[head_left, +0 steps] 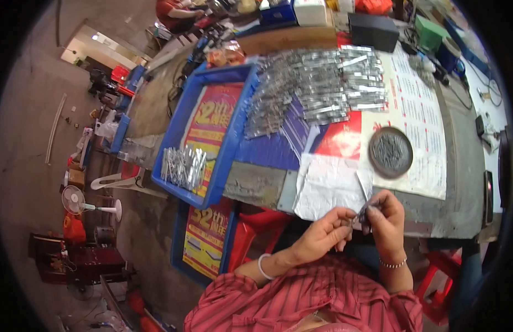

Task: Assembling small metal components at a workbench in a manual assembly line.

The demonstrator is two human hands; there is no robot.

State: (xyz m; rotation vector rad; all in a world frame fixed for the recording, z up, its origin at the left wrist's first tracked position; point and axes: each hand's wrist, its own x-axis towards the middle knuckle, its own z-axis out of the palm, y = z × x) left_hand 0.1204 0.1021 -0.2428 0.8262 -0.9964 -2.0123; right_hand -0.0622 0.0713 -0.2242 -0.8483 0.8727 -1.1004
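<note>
My left hand (327, 229), with a white bangle at its wrist, and my right hand (387, 217), with a beaded bracelet, meet at the table's near edge. From the fingers of my right hand a thin silver metal strip (362, 186) points up and away, over a sheet of crumpled white paper (328, 185). The left fingertips are pinched together close by; whatever they hold is too small to make out. Beyond the right hand stands a round dark bowl (410, 149) of small grey metal pins (389, 149). Farther back lie dense rows of flat silver metal pieces (323, 83).
Left of the rows, a blue tray (214, 191) holds a heap of silver pieces (183, 167) and overhangs the table edge. Below it are another blue tray (179, 243) and a red stool (256, 229). A dark box (372, 31) stands at the back. Another person (176, 14) is far off.
</note>
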